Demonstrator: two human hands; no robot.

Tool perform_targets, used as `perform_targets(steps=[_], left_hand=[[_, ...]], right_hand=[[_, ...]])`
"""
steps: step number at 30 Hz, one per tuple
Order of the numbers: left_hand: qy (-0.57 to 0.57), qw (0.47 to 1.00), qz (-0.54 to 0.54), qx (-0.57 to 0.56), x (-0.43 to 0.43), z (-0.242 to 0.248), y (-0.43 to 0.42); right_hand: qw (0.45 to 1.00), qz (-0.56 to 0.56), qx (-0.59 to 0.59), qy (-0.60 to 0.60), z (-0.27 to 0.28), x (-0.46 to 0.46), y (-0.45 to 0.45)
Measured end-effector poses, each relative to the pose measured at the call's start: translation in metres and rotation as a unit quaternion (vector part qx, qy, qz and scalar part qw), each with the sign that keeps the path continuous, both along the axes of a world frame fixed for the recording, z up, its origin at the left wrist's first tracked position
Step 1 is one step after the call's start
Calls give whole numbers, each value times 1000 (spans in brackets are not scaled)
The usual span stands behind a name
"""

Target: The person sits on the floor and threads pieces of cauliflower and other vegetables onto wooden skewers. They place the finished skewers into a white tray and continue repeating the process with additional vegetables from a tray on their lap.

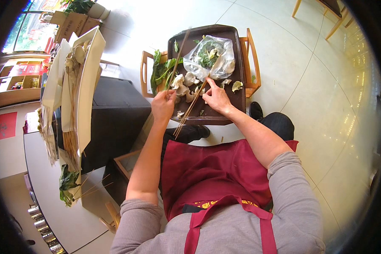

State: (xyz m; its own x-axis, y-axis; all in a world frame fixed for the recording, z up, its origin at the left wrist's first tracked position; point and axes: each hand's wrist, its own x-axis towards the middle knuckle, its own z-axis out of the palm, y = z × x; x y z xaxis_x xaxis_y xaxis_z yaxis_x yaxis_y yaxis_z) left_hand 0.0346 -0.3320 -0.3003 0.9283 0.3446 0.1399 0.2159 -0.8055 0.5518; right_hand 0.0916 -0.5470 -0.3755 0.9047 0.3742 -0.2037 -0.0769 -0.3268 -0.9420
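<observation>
My left hand (163,105) grips a thin wooden skewer (179,57) that slants up over the left side of the brown tray (206,119). Fingers apart, my right hand (217,97) has its index fingertip at several loose bamboo skewers (190,108). These lie slantwise across the tray and stick out past its near edge. Between my hands are pale oyster mushroom pieces (179,83). A clear plastic bag (226,68) with green leaves (206,54) in it sits just beyond my right hand. Whether my right thumb touches a mushroom is hidden.
Leafy greens (158,71) rest left of the tray on a wooden stand with side handles (254,63). Long cream dishes (93,63) holding skewered mushrooms (79,54) stand at left, beside a black cabinet (120,95). A chair (331,12) is at the far right.
</observation>
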Motion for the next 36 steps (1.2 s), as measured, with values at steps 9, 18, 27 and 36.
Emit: perform_targets(steps=[9,18,27,36], left_hand=[[155,974,-92,138,74,-18,-41],[173,951,-114,230,82,-29,-52],[143,943,-128,272,85,-42,-44],[84,944,-160,277,72,31,-24]], right_hand=[[994,-97,42,-34,5,7,3],[990,-98,99,-2,9,9,3],[989,-88,111,-36,2,12,5],[974,-69,201,78,18,17,-2]])
